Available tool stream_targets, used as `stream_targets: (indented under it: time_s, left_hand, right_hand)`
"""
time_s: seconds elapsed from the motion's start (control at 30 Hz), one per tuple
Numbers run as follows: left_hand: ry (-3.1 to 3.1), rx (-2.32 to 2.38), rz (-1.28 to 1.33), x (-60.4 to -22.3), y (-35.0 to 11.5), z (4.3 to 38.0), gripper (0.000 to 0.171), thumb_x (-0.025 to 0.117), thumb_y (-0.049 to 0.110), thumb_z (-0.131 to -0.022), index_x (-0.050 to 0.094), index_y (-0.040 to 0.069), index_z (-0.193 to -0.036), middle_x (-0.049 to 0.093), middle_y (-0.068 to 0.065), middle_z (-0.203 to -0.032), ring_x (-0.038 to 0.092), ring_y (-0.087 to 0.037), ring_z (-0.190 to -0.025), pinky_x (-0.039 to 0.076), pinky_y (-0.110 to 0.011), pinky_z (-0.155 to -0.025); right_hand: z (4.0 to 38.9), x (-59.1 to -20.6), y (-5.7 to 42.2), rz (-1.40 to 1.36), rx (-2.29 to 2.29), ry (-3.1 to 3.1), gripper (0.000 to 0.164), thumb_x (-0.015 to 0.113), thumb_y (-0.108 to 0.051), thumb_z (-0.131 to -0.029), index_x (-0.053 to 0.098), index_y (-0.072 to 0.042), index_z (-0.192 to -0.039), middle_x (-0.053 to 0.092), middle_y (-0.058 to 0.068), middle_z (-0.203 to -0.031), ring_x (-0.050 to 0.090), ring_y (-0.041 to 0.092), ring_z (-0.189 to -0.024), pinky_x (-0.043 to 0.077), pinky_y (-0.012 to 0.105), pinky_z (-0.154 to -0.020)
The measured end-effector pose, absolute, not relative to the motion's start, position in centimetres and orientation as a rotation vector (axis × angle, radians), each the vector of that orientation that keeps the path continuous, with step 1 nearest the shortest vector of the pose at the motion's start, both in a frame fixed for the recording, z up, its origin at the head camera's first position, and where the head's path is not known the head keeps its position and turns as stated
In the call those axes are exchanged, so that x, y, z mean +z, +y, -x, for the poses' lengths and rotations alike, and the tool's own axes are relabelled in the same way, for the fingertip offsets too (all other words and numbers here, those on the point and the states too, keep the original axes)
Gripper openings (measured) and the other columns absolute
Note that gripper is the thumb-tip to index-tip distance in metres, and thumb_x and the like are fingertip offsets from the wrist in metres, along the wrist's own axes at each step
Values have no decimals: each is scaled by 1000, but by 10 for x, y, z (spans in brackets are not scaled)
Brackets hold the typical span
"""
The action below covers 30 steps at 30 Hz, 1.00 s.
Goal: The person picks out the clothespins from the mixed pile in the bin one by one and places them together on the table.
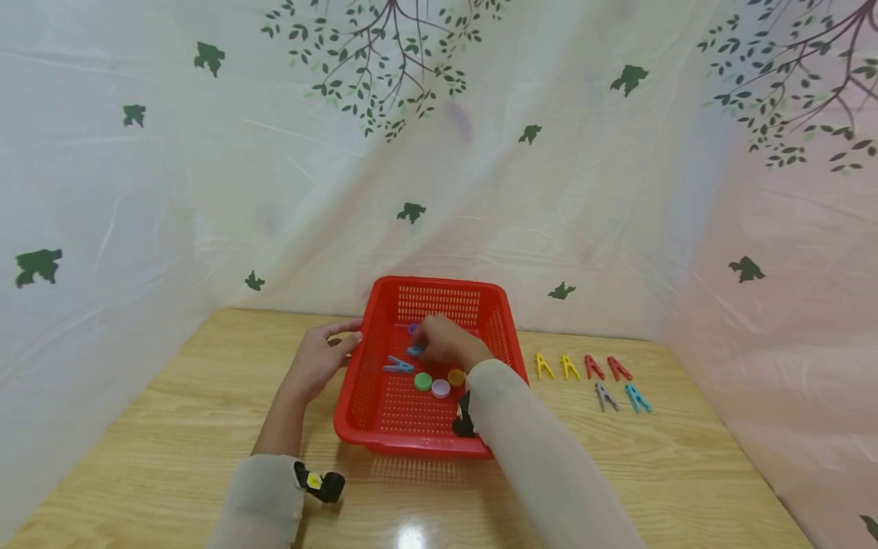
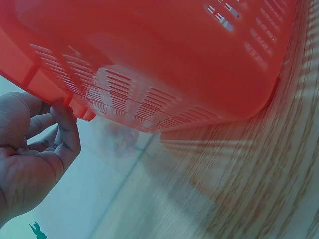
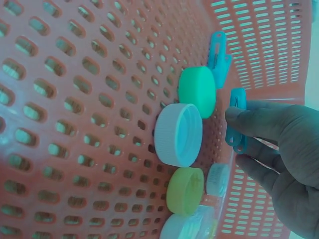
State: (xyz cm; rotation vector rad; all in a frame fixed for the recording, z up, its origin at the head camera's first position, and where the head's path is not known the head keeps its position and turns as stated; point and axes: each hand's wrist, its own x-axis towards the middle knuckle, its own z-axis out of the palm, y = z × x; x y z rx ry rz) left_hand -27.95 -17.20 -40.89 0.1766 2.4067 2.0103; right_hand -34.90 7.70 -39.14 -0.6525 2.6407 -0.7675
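Note:
A red plastic basket (image 1: 348,408) stands on the table, tilted in no plain way. My left hand (image 1: 317,361) grips its left rim, thumb and fingers on the edge, as the left wrist view also shows. Inside the basket, my right hand (image 1: 449,343) pinches a blue clothespin (image 3: 238,94) between thumb and fingers, just above the floor. A second blue clothespin (image 1: 398,365) lies left of it. Nearer the front are a green bottle cap (image 1: 423,381), a pale lilac cap (image 1: 441,389) and an orange cap (image 1: 456,377). A purple cap (image 1: 413,329) sits behind, partly hidden by my hand.
Right of the basket, two yellow clothespins (image 1: 569,367) and two red clothespins (image 1: 620,369) lie in a row. A grey clothespin (image 1: 606,396) and a blue clothespin (image 1: 637,398) lie in front of them. A leaf-patterned sheet (image 1: 315,206) hangs behind the wooden table (image 1: 171,427).

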Motion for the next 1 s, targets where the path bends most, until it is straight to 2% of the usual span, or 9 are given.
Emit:
stream_targets:
  time_s: [0.37,0.6,1.0]
  left_hand:
    - [2409,2009,-155,-410,-171,281,40,59,17,-105,59,5,-142,61,-18,-136,69,-29,-106,62,-39,-85]
    - [2411,2010,-154,-411,-171,283,39,59,16,-105,59,4,-142,61,-18,-137,69,-29,-107,62,-38,-85]
    - [2400,2007,-134,-410,-171,283,40,59,18,-105,58,5,-144,59,-18,-140,68,-31,-111,61,-41,-87]
  right_hand:
    - [349,-384,74,713,-782,2689,30,80,-11,-90,78,-16,-119,72,-6,-101,66,18,-92,60,37,-88]
    - [349,-375,73,729,-815,2686,33,80,-9,-90,76,-14,-122,72,-5,-105,68,18,-92,61,35,-86]
    - [343,-355,78,786,-882,2712,35,82,-12,-88,76,-19,-122,72,-9,-106,68,16,-92,61,34,-86]
